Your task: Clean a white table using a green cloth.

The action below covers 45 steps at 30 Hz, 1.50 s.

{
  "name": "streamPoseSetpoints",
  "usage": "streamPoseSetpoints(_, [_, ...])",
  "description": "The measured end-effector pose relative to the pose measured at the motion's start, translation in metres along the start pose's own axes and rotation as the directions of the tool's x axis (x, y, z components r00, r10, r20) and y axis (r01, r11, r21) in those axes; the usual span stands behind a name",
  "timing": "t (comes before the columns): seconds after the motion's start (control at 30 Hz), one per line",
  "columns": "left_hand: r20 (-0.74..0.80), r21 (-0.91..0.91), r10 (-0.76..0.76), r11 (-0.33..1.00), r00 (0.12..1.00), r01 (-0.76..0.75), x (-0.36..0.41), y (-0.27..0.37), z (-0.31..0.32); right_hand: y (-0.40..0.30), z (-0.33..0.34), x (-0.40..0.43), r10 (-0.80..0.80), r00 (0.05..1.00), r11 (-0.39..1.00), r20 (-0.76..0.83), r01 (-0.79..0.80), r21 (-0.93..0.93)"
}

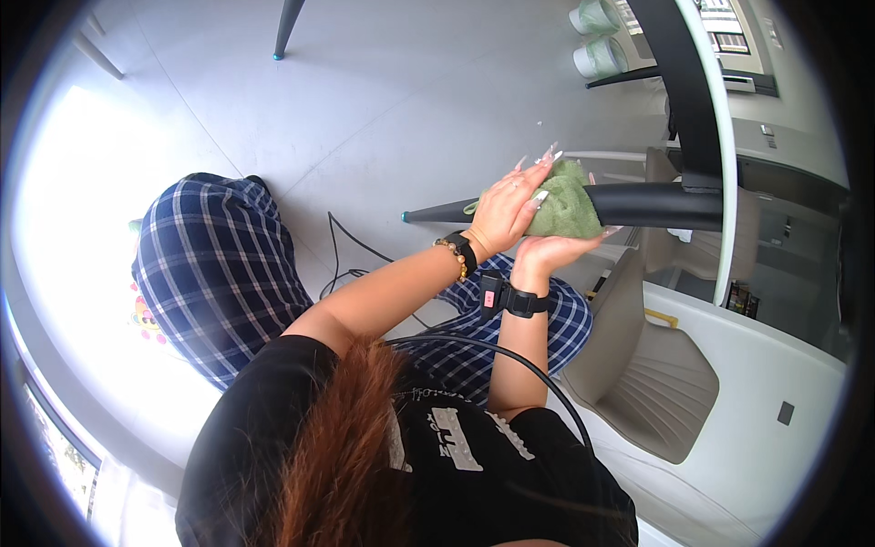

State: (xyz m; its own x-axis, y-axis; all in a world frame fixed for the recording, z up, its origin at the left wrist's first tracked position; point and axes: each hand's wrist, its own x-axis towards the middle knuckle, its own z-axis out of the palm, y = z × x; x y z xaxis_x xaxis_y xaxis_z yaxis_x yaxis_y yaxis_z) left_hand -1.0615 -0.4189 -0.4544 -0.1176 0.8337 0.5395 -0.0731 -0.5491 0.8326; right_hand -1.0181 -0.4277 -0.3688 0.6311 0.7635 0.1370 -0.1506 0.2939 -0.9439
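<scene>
A green cloth [564, 205] is wrapped around a black tapered table leg [653, 205], which joins a dark frame under a pale tabletop edge [726, 157]. My left hand [504, 208] presses on the cloth from one side, its fingers stretched along it. From the other side my right hand [564, 251] cups the cloth and leg, most of its fingers hidden behind them. The leg's thin end, with a teal tip [405, 217], sticks out beyond the cloth. A black band and a bead bracelet circle my left wrist; a black strapped device [525, 302] is on my right.
Beside my right arm stands a grey-brown padded chair [666, 390] near a white surface [759, 383]. Black cables [335, 253] lie on the floor by my knees. Two lined white bins [601, 58] and another dark furniture leg [287, 31] are farther off.
</scene>
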Motion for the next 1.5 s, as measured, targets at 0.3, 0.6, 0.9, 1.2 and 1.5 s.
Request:
streamPoseSetpoints(0.3, [0.118, 0.085, -0.154, 0.986, 0.981, 0.144, -0.068, -0.078, -0.026, 0.127, -0.089, -0.018, 0.192, 0.979, 0.979, -0.066, -0.195, -0.053])
streamPoseSetpoints(0.6, [0.159, 0.114, -0.343, 0.938, 0.926, 0.328, -0.105, -0.096, -0.045, 0.163, -0.102, -0.038, 0.394, 0.919, 0.916, 0.000, -0.393, -0.083])
streamPoseSetpoints(0.9, [0.087, -0.048, 0.096, 0.995, 0.991, -0.092, -0.002, -0.010, -0.009, 0.018, -0.034, 0.002, 0.108, 0.994, 0.984, 0.037, -0.101, -0.150])
streamPoseSetpoints(1.2, [0.091, -0.128, 0.131, 0.985, 0.987, -0.119, 0.031, 0.021, -0.002, -0.022, -0.002, 0.016, -0.131, 0.978, 0.985, 0.161, 0.147, -0.091])
streamPoseSetpoints(1.5, [0.174, 0.141, -0.281, 0.956, 0.944, 0.258, -0.080, -0.094, -0.028, 0.150, -0.082, -0.017, 0.279, 0.956, 0.960, -0.086, -0.276, 0.052])
